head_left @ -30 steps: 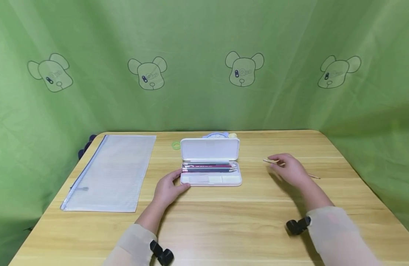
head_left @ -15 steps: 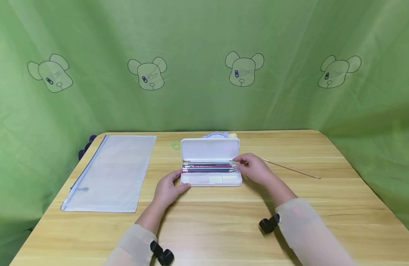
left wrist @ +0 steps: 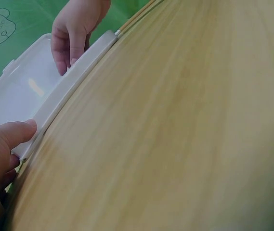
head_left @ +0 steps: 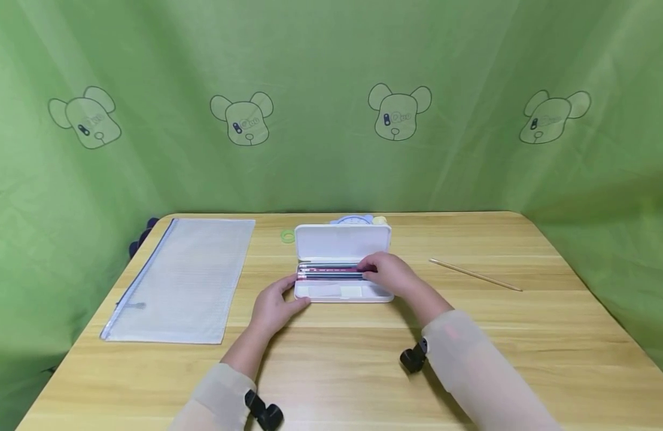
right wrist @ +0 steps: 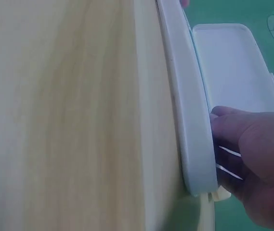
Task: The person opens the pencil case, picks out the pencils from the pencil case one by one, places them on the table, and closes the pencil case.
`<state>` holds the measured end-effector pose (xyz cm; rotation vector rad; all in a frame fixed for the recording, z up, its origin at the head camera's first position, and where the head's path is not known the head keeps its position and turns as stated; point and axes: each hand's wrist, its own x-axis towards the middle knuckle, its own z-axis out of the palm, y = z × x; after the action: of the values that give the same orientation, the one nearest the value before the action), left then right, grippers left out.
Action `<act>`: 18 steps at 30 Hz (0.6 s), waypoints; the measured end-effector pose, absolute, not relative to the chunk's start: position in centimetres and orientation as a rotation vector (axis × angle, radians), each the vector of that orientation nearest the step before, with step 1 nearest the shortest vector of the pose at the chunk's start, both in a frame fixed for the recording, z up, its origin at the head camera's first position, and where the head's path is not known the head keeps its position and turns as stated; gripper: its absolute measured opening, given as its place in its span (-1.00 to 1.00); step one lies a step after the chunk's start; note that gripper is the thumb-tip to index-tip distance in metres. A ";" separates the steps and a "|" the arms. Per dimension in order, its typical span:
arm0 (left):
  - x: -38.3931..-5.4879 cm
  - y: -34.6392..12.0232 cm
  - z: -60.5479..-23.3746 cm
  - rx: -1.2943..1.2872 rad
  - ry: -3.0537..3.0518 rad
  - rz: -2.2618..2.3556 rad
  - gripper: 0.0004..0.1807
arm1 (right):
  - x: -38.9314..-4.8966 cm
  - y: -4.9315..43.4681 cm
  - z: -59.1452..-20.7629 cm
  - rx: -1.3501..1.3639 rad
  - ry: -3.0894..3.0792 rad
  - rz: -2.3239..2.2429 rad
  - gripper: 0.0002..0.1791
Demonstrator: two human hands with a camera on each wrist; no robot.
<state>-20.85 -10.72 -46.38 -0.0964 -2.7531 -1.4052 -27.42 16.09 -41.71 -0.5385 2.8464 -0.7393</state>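
Observation:
A white pencil case [head_left: 323,299] stands with its lid up in the middle of the table. Several dark blue and dark red pencils [head_left: 328,272] lie in its rear part. My left hand [head_left: 271,308] grips the case's left end, thumb on the front edge and fingers round the side. Over the right part of the pencils is my right hand [head_left: 389,272], its fingers bent down into the case. In the right wrist view the case wall [right wrist: 189,110] hides those fingertips, so a pinch on a pencil cannot be made out.
A thin wood-coloured stick [head_left: 474,274] lies on the table to the right. On the left lies a translucent zip pouch [head_left: 181,281]. Behind the case are a green ring [head_left: 287,236] and a light blue object [head_left: 355,219], partly hidden by the lid. A green curtain [head_left: 321,167] hangs beyond.
My right hand has moved left from the wood-coloured stick to the pencils inside the case. The stick stays on the table. My left hand has kept its hold on the case.

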 end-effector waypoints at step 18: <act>-20.9 -10.8 -46.4 -0.119 -2.743 -1.398 -0.32 | -27.8 15.4 -41.6 -0.547 2.817 -0.670 -0.81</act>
<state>-20.93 -10.84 -46.42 -0.1195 -2.7425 -1.3978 -27.76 15.45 -41.61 -0.5467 2.8170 -0.6705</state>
